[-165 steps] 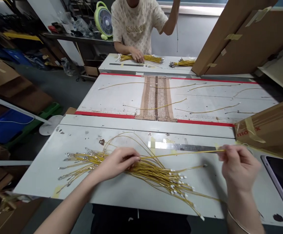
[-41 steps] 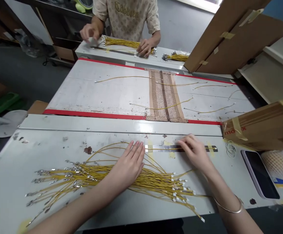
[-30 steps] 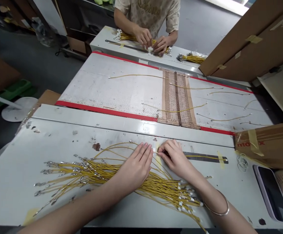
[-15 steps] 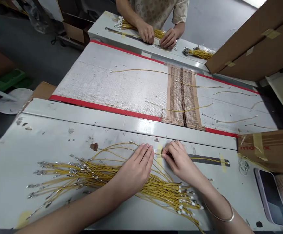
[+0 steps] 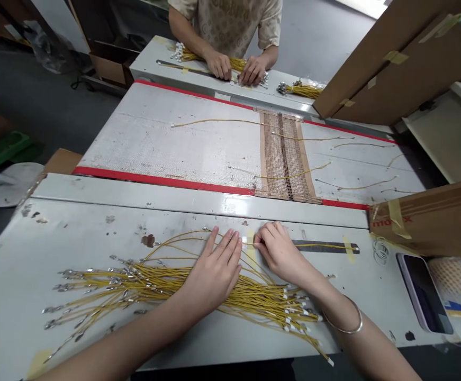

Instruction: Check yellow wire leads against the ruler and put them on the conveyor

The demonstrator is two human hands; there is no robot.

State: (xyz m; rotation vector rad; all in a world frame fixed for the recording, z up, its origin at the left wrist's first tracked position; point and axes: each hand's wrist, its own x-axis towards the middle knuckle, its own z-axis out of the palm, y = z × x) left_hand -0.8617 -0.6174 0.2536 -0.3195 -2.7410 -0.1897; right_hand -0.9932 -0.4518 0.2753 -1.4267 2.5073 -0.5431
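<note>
My left hand lies palm down across a bundle of yellow wires, its fingers stretched out and spread. Metal terminals show at the bundle's left ends and small white connectors at its right ends. Just to the right, my right hand, with a bangle on the wrist, pinches a single yellow wire. That wire runs right along a dark flat strip taped to the bench. Between my hands is a small whitish piece, too small to make out. Several loose wires arch behind my left fingers.
Beyond the bench runs a red-edged conveyor belt carrying several single wires. A co-worker's hands handle wires on the far side. At right are a phone, pale rings and a cardboard box.
My left hand's fingers have spread apart; before, they lay close together. My right hand keeps its pinch on the wire. The whole view has shifted slightly.
</note>
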